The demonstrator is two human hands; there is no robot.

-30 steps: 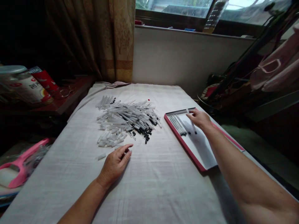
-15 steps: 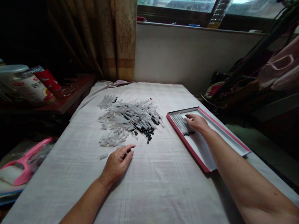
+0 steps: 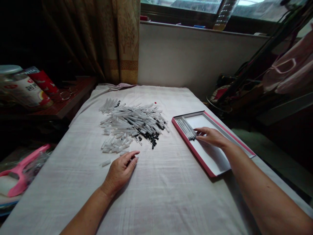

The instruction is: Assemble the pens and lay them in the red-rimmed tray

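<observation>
White cloth (image 3: pixel 158 199) here, big pile of pens (image 3: pixel 133 117) left loose; only one short row (image 3: pixel 185 128) lies in the right-side box (image 3: pixel 193 150)! Left hand (image 3: pixel 121 169) half-curled, empty; right hand (image 3: pixel 210 136) at the row, hold unclear.

Home room: patterned curtain (image 3: pixel 128 39), window (image 3: pixel 181 6) with plastic bottle (image 3: pixel 222 18) on sill, cloth-covered table (image 3: pixel 166 202), food jar (image 3: pixel 23 89) on reddish side table (image 3: pixel 81 89)

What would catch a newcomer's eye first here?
Probably the large heap of pale tubes and black pieces, left of centre on the white cloth. Next, the pink-edged tray on the right, where the right hand is at a tidy row of black-ended tubes. The bright pink object at the far left stands out.
</observation>
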